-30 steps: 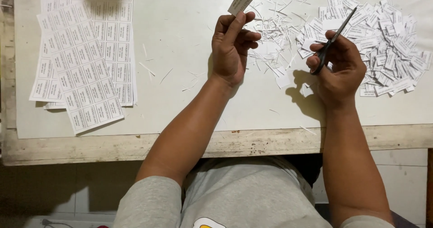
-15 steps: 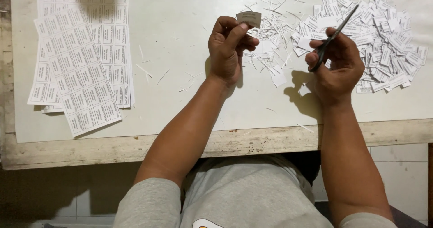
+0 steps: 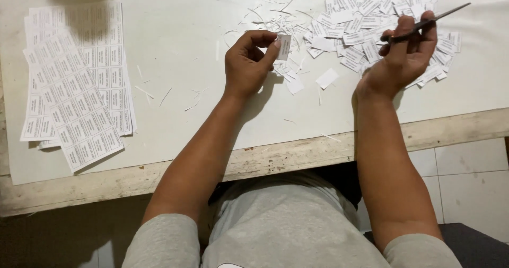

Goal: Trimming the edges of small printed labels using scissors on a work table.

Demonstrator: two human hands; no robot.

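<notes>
Item: small cut label [image 3: 284, 46], white rectangle with print too fine to read. Pinched upright between thumb and fingertips of the left hand [image 3: 248, 64], raised a little off the desk [image 3: 175, 45], just left of the scrap.

Item: scissors [image 3: 424, 23], dark, blades closed or nearly so, tips pointing up and right. Held by the right hand [image 3: 404, 53], fingers curled about the handles, hovering over the near edge of the heap.

Item: heap of cut labels [image 3: 371, 19], loose, under and beyond the right hand; a few strays [image 3: 327, 78] lie between the two hands.

Item: thin paper trimmings [image 3: 275, 16], scattered beyond the left hand and leftward across the sheet.

Item: uncut label sheets [image 3: 74, 98], stacked askew, well to the left of the left hand.

Step, as judged: one label is freshly separated and in the fingers; it appears ready to be set with the heap, a short move rightward.

Room: open desk between the left hand and the sheets. The desk's worn wooden front edge [image 3: 297, 156] runs beneath both forearms; the heap lies close to the right margin of view.
</notes>
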